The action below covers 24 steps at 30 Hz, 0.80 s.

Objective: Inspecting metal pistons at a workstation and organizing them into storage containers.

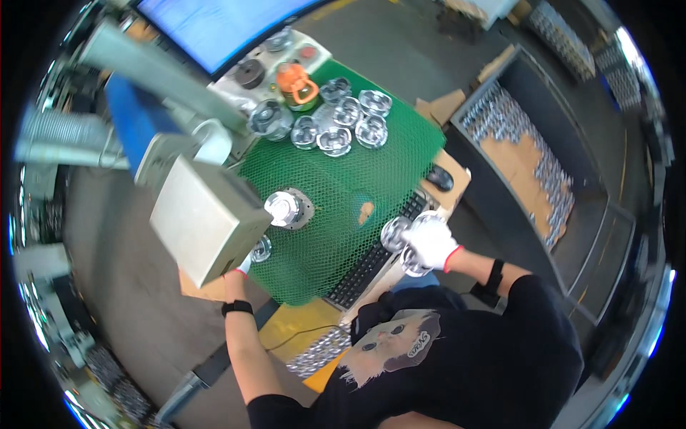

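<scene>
My right hand [433,244], in a white glove with a red cuff, is closed at the right of the keyboard, its fingers on a shiny metal piston [394,234]. Another piston [413,263] shows just below the hand, and part of one more at its upper edge. My left hand [245,266], also gloved, is mostly hidden behind a beige box-shaped machine head [207,222]; its fingers do not show. A piston [261,249] sits right beside that hand. Under the machine's front, a bright piston [284,208] rests on a round metal fixture [307,209].
Several pistons [335,141] stand on the green mesh mat [329,236] at the back, near an orange-lidded bottle [294,84]. A black keyboard [364,268] and mouse [440,178] line the right edge. A grey bin [493,189] of metal parts stands right; a monitor [221,25] is at the back.
</scene>
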Available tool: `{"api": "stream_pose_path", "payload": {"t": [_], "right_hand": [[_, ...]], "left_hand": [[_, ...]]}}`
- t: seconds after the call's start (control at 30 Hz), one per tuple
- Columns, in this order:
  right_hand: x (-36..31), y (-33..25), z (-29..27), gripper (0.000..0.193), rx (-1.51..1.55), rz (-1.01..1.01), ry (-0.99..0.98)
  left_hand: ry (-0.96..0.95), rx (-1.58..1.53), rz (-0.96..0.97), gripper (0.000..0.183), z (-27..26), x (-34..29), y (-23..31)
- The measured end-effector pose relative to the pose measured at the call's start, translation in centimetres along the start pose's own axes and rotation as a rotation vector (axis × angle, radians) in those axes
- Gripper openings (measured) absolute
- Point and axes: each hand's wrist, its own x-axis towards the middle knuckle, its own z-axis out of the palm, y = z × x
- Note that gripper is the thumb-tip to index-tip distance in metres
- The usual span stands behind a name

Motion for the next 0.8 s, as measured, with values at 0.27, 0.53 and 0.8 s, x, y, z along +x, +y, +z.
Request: {"api": "stream_pose_path", "payload": {"t": [0.27, 0.53, 0.8], "right_hand": [[-0.3, 1.5, -1.4, 0.028, 0.036, 0.176, -0.109], [1.2, -9.2, 1.4, 0.014, 0.063, -0.460, -0.278], [-5.5, -26.1, 10.9, 0.031, -0.177, -0.945, -0.644]], "left_hand": [[0.302, 0.228, 0.214, 0.022, -1.9, -5.5, 15.9], [0.462, -0.205, -0.176, 0.027, 12.1, -28.7, 21.2], [0.682, -0.267, -0.924, 0.015, 29.8, -54.6, 20.6]]}}
